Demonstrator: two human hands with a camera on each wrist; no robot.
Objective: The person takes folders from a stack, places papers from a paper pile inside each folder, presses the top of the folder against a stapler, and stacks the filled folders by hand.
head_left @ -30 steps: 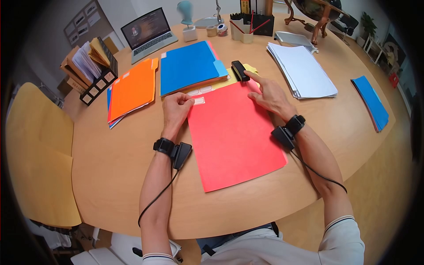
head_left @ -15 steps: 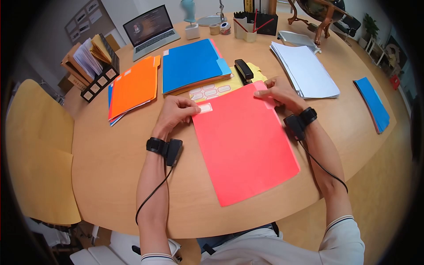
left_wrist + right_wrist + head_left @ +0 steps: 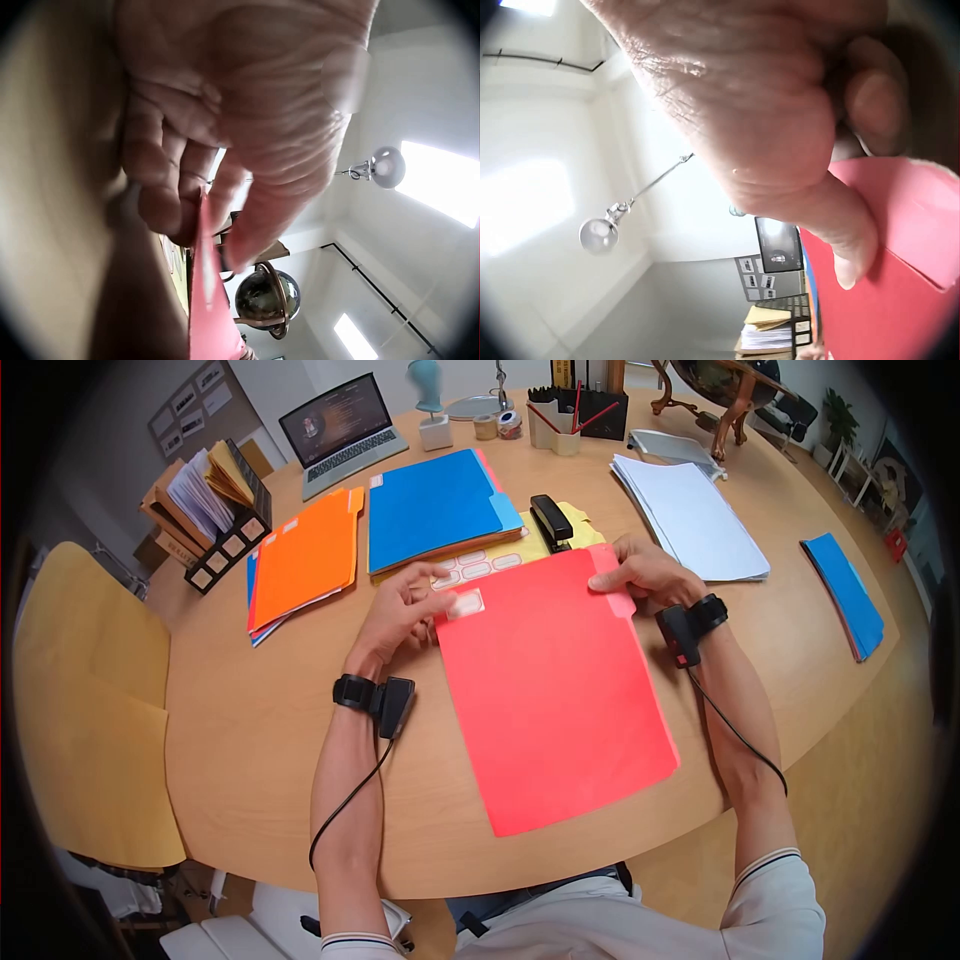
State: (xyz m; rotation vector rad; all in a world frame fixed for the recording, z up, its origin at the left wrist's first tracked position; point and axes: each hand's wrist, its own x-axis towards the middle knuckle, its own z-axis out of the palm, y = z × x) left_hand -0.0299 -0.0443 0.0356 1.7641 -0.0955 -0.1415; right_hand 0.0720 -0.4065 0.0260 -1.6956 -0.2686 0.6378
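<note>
A red folder [image 3: 560, 700] lies tilted before the person, a white label [image 3: 466, 604] at its upper left corner. The left hand [image 3: 395, 615] is at that corner, thumb over the folder's edge and fingers behind it; the left wrist view shows the folder's edge [image 3: 206, 315] between thumb and fingers. At the upper right tab, the right hand [image 3: 650, 575] pinches the folder, its thumb [image 3: 851, 240] on top and the other fingers mostly hidden beneath. Just beyond are a black stapler [image 3: 551, 523] and a sheet of labels [image 3: 478, 567] on a yellow folder [image 3: 575, 525].
Blue folders [image 3: 435, 500] and orange folders [image 3: 310, 555] lie at the back left, beside a file holder [image 3: 230, 550] and a laptop [image 3: 345, 435]. White papers [image 3: 690, 520] and a narrow blue stack [image 3: 842, 595] lie right. Pen cups [image 3: 555, 430] stand behind.
The right hand has left the stapler and taken hold of the folder's upper right tab. The folder has shifted toward the person and slightly right; the left fingers have spread at its corner.
</note>
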